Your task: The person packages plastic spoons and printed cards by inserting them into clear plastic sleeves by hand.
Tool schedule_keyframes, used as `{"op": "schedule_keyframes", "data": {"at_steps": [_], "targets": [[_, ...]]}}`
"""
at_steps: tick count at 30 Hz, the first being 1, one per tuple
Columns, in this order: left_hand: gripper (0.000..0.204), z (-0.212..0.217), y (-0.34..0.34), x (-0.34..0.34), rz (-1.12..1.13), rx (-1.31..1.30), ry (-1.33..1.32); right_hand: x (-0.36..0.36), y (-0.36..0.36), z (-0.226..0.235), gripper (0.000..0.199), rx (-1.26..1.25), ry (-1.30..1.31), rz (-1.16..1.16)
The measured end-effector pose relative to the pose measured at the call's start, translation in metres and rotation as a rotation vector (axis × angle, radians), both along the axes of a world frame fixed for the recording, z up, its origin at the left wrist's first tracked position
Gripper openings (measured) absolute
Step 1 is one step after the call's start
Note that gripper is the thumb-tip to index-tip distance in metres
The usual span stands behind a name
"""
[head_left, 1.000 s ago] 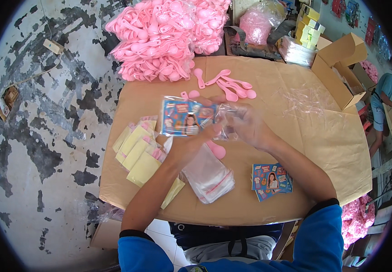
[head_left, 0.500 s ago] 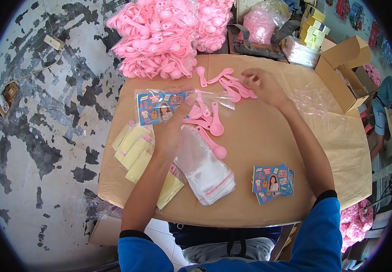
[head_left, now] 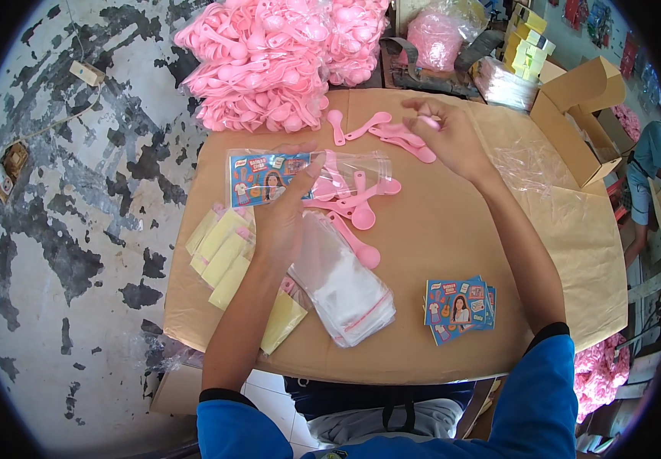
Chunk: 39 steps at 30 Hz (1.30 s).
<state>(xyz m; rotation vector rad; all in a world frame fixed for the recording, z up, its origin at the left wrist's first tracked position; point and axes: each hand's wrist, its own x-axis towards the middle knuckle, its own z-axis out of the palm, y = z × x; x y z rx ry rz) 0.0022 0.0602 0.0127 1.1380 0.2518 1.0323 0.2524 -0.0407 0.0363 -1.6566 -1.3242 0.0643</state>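
My left hand (head_left: 286, 200) is closed on a clear plastic bag (head_left: 372, 164), thumb on top, with a blue printed card (head_left: 248, 182) inside its left part. Pink spoons (head_left: 362, 216) lie beneath and beside the bag; whether any is inside is hard to tell. Toward the far side, my right hand (head_left: 455, 139) pinches a pink spoon (head_left: 428, 122), mostly hidden by the fingers. Just below that hand are a few more pink spoons (head_left: 409, 147). A stack of empty clear bags (head_left: 350, 294) rests to the right of my left forearm.
Yellow packets (head_left: 227, 252) form a row at the left of the brown-covered table (head_left: 437, 229). Blue cards (head_left: 460, 310) are stacked near right. Large bags of pink spoons (head_left: 262, 69) stand at the back. An open cardboard box (head_left: 579, 130) is far right, with another person (head_left: 650, 168) beyond.
My right hand has shifted slightly right and lifted a pink spoon from the far group. Another spoon now lies across the ones below the bag. The left hand keeps its hold, the bag tilting slightly.
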Motion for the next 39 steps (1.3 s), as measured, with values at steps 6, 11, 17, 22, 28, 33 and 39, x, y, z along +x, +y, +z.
{"op": "schedule_keyframes", "data": {"at_steps": [6,11,17,22,28,33,39], "targets": [[0.034,-0.001,0.011,0.0,-0.052,-0.18,-0.171,-0.024,-0.004,0.011,0.028,-0.078,0.373,0.295],[0.027,-0.006,0.02,-0.003,-0.047,-0.234,-0.171,-0.05,-0.018,0.034,0.033,-0.363,0.541,0.376],[0.029,0.0,0.017,-0.001,-0.025,-0.246,-0.205,-0.029,-0.018,0.023,0.04,-0.401,0.182,0.624],[0.03,0.002,0.014,0.001,-0.074,-0.299,-0.202,-0.045,-0.015,0.022,0.032,-0.052,0.036,0.469],[0.037,-0.003,0.003,0.006,-0.18,-0.228,-0.235,-0.07,-0.019,0.038,0.025,-0.243,0.6,0.608],[0.043,-0.019,0.004,0.004,-0.316,-0.17,-0.182,-0.091,-0.019,0.025,0.022,0.013,0.501,0.541],[0.055,-0.005,0.001,0.004,-0.337,-0.243,-0.079,-0.085,-0.056,0.073,0.03,0.158,-0.045,0.222]]}}
